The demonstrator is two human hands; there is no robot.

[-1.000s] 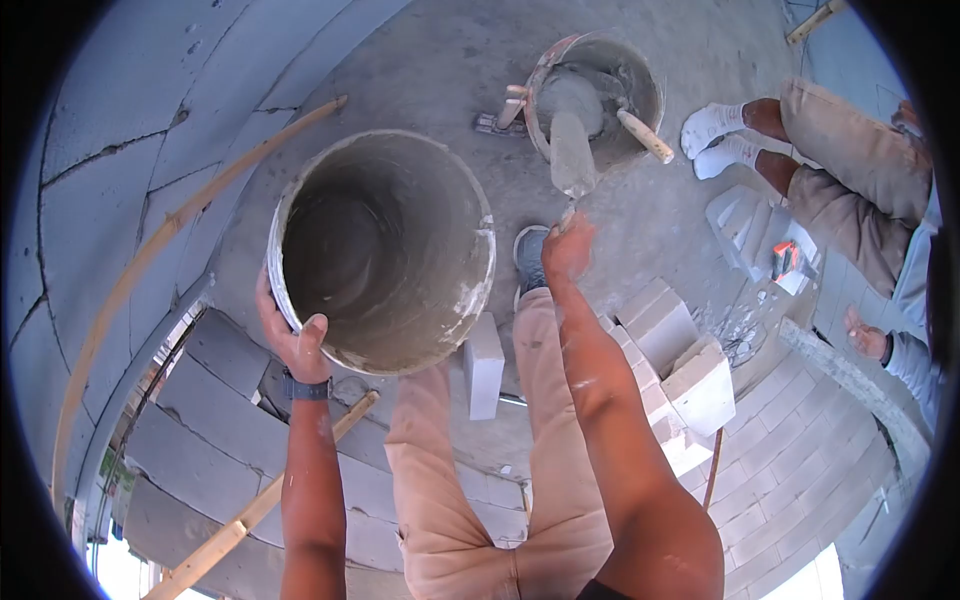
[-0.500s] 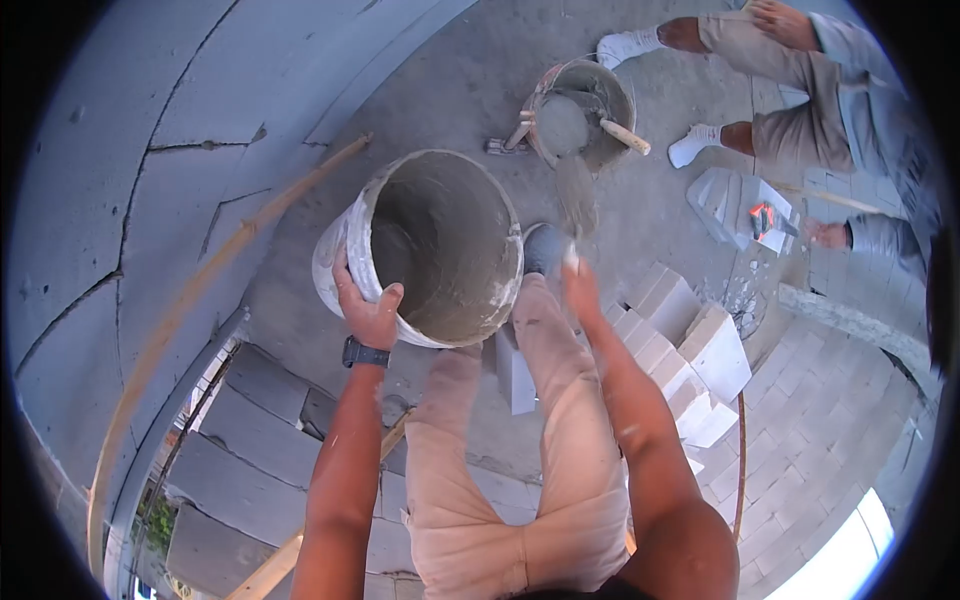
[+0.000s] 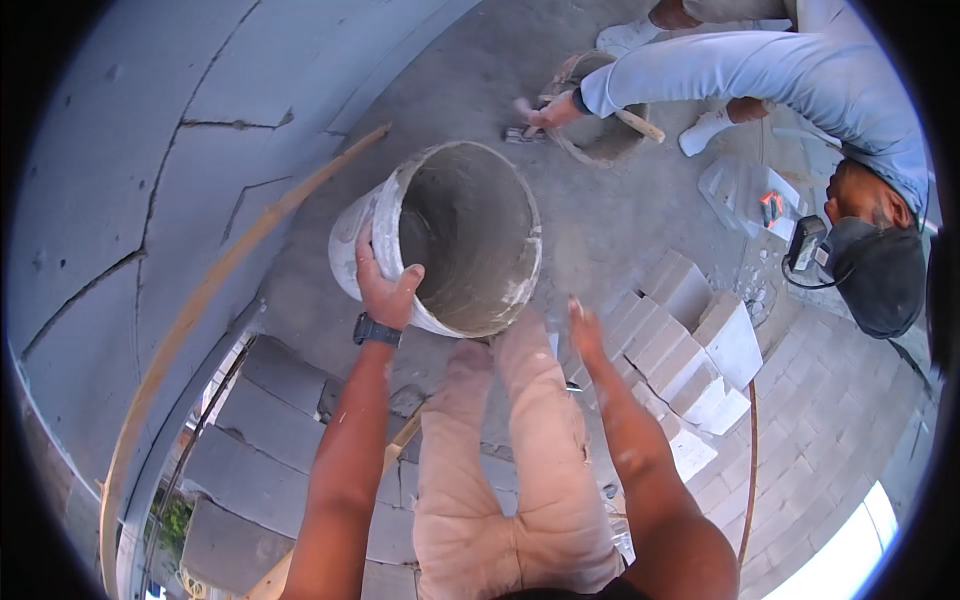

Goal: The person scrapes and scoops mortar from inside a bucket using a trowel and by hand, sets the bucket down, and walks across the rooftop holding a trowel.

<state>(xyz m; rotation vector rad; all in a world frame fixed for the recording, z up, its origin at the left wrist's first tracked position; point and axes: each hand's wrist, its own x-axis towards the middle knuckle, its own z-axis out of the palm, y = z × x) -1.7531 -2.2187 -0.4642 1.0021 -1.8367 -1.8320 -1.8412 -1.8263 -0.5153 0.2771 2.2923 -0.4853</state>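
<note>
A large white bucket [image 3: 360,245] coated inside with grey mortar leans with its mouth toward me. My left hand [image 3: 390,290], a dark watch on its wrist, grips the bucket's near left side, thumb at the rim. My right hand [image 3: 584,328] is closed to the right of the bucket, apart from it. From it points a trowel [image 3: 572,258], its blade smeared by motion and hard to make out against the floor.
A co-worker's sleeved arm [image 3: 720,70] crosses a smaller mortar bucket [image 3: 590,150] with a wooden-handled tool [image 3: 640,126]; that hand is at another tool [image 3: 524,135]. Pale blocks [image 3: 660,350] are stacked right. A wooden strip [image 3: 220,275] runs along the left wall [image 3: 110,170].
The co-worker has leaned in and stretched an arm across the smaller bucket. My right hand has drawn back toward me with the trowel. My left hand stays on the large bucket.
</note>
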